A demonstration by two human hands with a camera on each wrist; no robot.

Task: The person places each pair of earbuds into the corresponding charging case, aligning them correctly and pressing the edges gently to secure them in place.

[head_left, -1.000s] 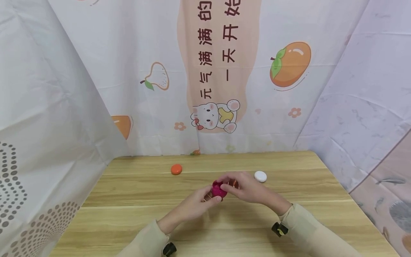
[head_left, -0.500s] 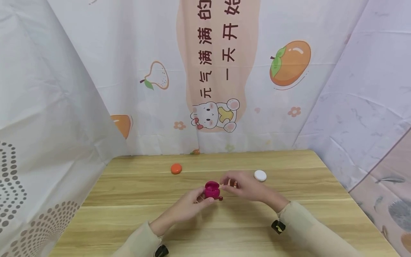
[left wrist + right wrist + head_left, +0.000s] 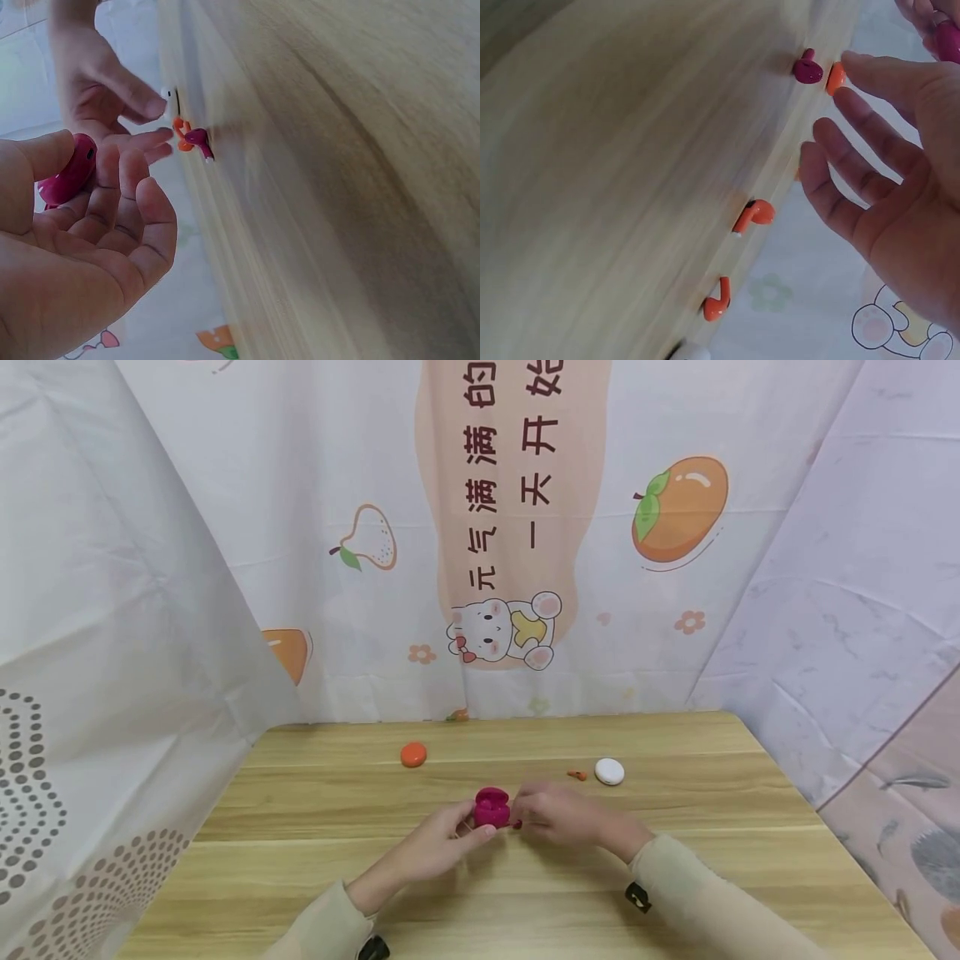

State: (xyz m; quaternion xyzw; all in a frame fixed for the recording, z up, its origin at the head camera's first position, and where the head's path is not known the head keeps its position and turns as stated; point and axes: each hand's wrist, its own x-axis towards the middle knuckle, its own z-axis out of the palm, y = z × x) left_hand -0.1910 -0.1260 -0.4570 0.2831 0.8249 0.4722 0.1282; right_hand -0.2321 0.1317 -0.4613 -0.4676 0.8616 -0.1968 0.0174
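Note:
My left hand [image 3: 431,852] grips a magenta earbud case [image 3: 492,807] with its lid up, thumb on one side and fingers round the other. In the left wrist view the case [image 3: 71,172] shows between thumb and fingers. Just right of it, my right hand [image 3: 558,814] reaches low over the table with fingers apart and nothing held. By its fingertips lies a magenta earbud [image 3: 808,69] on the wood, partly hidden in the head view. Two orange earbuds [image 3: 755,215] lie farther along, one of them an orange earbud [image 3: 577,774] beside the white case.
A round orange case [image 3: 413,754] sits at the back left of the wooden table [image 3: 315,810]. At the back right is a round white case [image 3: 609,771]. A printed curtain [image 3: 360,610] hangs behind the table's far edge.
My right hand has left the magenta case and come down towards the magenta earbud. The left hand has shifted left with the case. An orange earbud behind the right hand has come into view.

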